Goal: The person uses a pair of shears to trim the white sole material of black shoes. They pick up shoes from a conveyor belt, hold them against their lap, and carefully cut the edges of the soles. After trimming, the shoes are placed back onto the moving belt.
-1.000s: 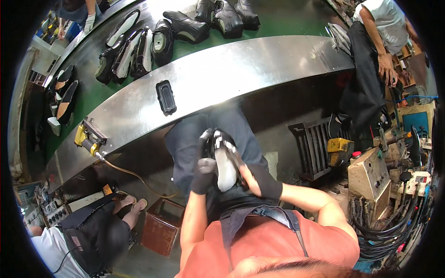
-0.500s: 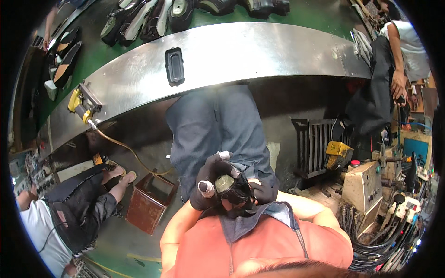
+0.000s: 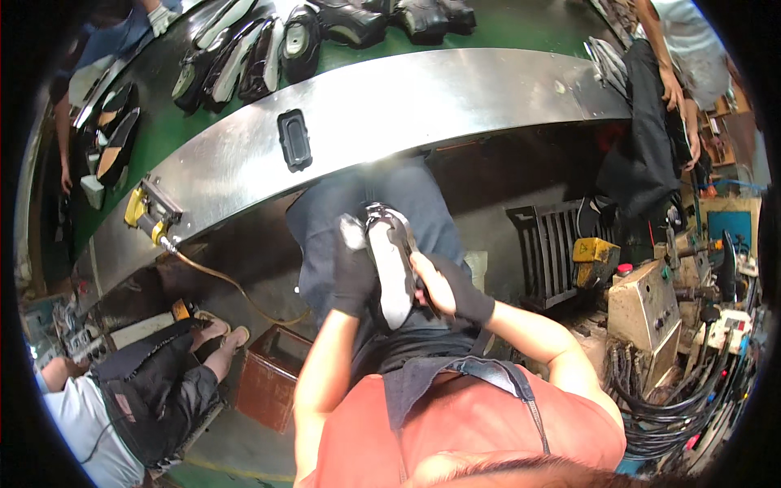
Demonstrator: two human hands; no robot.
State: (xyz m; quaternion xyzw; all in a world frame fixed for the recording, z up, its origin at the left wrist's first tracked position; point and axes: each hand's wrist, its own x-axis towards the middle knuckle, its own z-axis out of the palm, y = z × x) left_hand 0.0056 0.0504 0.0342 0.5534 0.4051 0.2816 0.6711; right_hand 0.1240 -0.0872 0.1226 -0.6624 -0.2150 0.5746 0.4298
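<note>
Gloved in black, the person's left hand (image 3: 355, 264) is curled around the left side of a black shoe (image 3: 393, 276), its pale-wrapped fingertips up near the far end. From the other side, the right hand (image 3: 446, 286), in a black glove that leaves the fingers bare, lays its fingertips against the shoe's right edge; whether it pinches anything beneath cannot be told. Between the two hands, the shoe sits over the person's dark blue trousers (image 3: 407, 183), its long pale face turned up and one end pointing toward the bench.

Beyond the knees runs a metal ledge (image 3: 455, 89), bearing a small black tray (image 3: 294, 140) and, farther left, a yellow-and-black air tool (image 3: 146, 215) with a tan hose (image 3: 220, 281) trailing down. On the green surface (image 3: 521, 28) behind the ledge, black shoes stand and lie in a loose row. A brown box (image 3: 264, 390) is on the floor to the left; a beige control box (image 3: 647, 301) with a red button stands to the right.
</note>
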